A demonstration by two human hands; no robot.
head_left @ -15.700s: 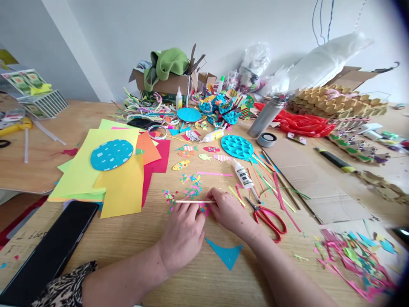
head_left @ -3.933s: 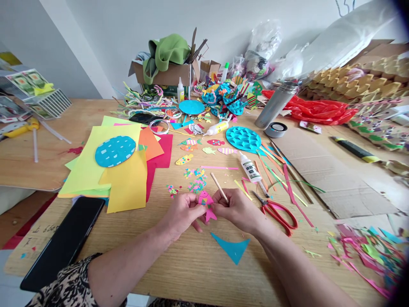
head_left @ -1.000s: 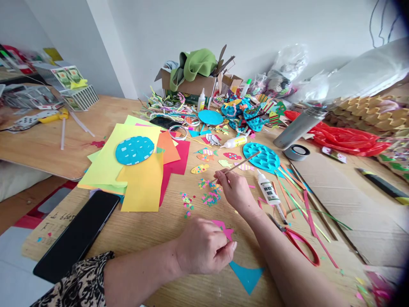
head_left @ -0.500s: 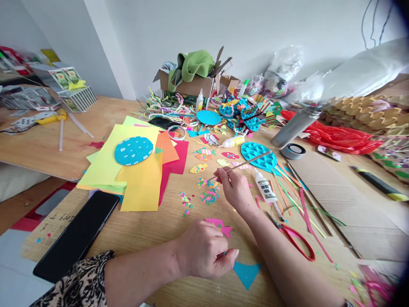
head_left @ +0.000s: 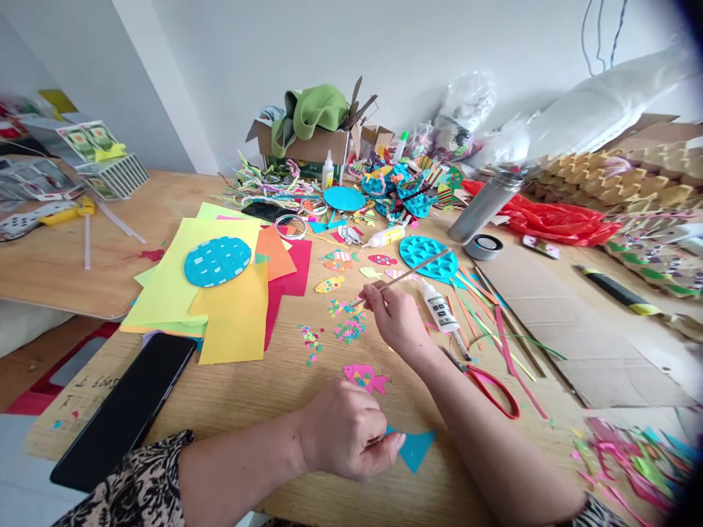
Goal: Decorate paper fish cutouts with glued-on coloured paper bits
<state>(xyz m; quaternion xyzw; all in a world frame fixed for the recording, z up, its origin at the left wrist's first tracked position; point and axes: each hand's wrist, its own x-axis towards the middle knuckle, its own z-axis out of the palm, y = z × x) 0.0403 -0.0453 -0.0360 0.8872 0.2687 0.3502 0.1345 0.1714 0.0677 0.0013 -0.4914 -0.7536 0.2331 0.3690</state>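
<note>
My right hand (head_left: 398,315) pinches a thin brown stick (head_left: 422,263), its lower tip among small coloured paper triangles (head_left: 348,329). Its other end points up and right, over a blue bumpy disc (head_left: 417,252). Nearer me, my left hand (head_left: 351,432) lies curled in a loose fist with nothing showing in it. A blue paper piece (head_left: 416,448) lies beside its thumb. Just beyond the fist is a pink paper fish (head_left: 363,377) bearing coloured triangles. Small paper dots (head_left: 312,338) lie to its left, and several decorated paper fish (head_left: 329,284) lie farther back.
On the left are coloured paper sheets (head_left: 233,322), a blue patterned oval (head_left: 217,261) and a black phone (head_left: 129,410). A white glue bottle (head_left: 440,309), red-handled scissors (head_left: 494,391), paper strips (head_left: 510,344) and cardboard (head_left: 598,329) lie right. Behind stands a metal flask (head_left: 486,207).
The view has shifted slightly to the right. More of the pink fish shows beyond my left fist, with triangles on it. My right hand still holds the stick near the paper bits.
</note>
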